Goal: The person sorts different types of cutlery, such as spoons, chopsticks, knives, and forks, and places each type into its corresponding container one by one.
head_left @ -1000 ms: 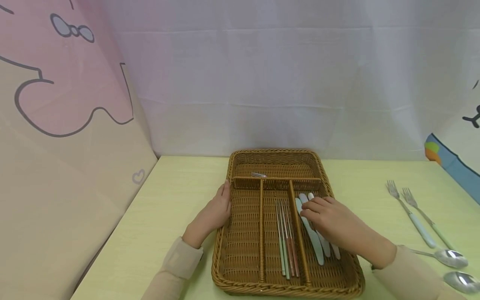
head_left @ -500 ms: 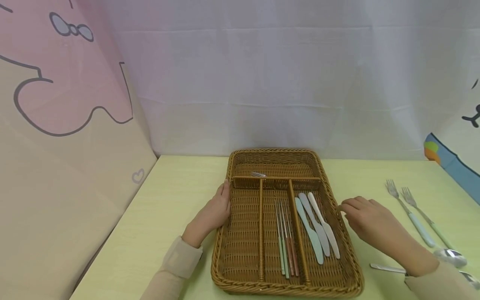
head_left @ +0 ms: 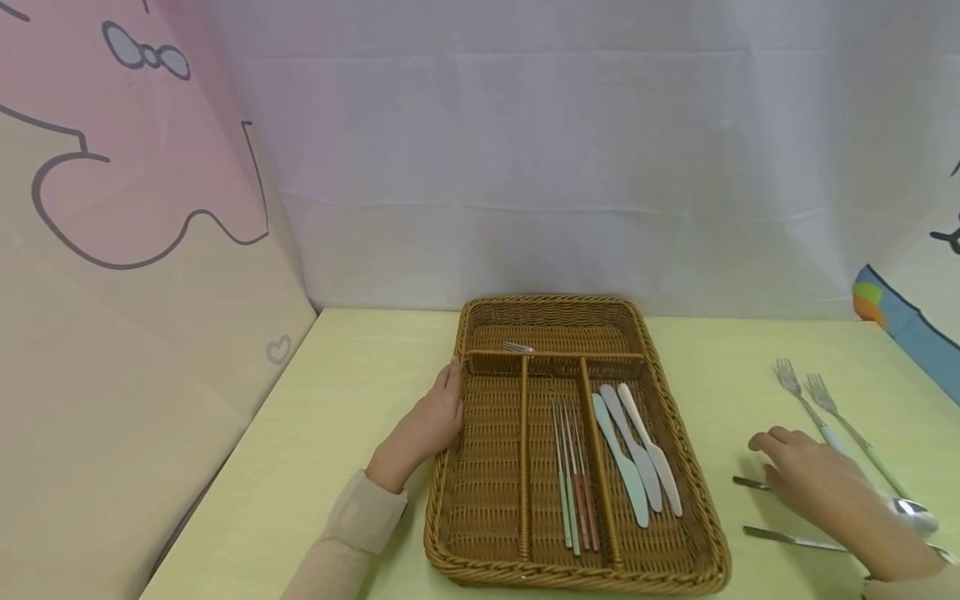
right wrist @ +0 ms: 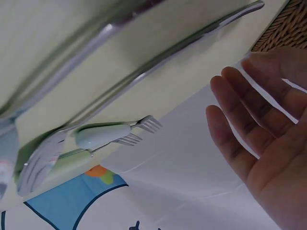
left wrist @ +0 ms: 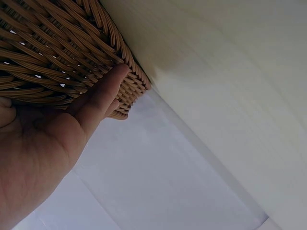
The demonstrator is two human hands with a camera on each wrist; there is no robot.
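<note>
My left hand (head_left: 431, 423) lies against the outer left wall of a brown wicker basket (head_left: 577, 575), its fingers extended along the weave in the left wrist view. On the right, my right hand (head_left: 821, 479) hovers over two metal spoons, fingers loosely extended and holding nothing. One spoon's bowl (head_left: 917, 517) shows past the hand, which covers part of its handle. The other spoon's handle (head_left: 795, 539) lies nearer me. Inside the basket's right compartment sit three table knives: mint (head_left: 621, 462), grey (head_left: 633, 450) and white (head_left: 652, 454).
Chopsticks with green (head_left: 570, 508) and red handles (head_left: 587, 508) fill part of the middle compartment. Fork tines (head_left: 519, 347) show in the back compartment. Two forks, one with a mint handle (head_left: 832, 437) and one green-handled (head_left: 888, 471), lie at the table's right. A pale curtain (head_left: 562, 167) stands behind.
My right hand has left the knives, passed over the basket's right rim and moved right to the spoons. The left hand has stayed at the basket's left side.
</note>
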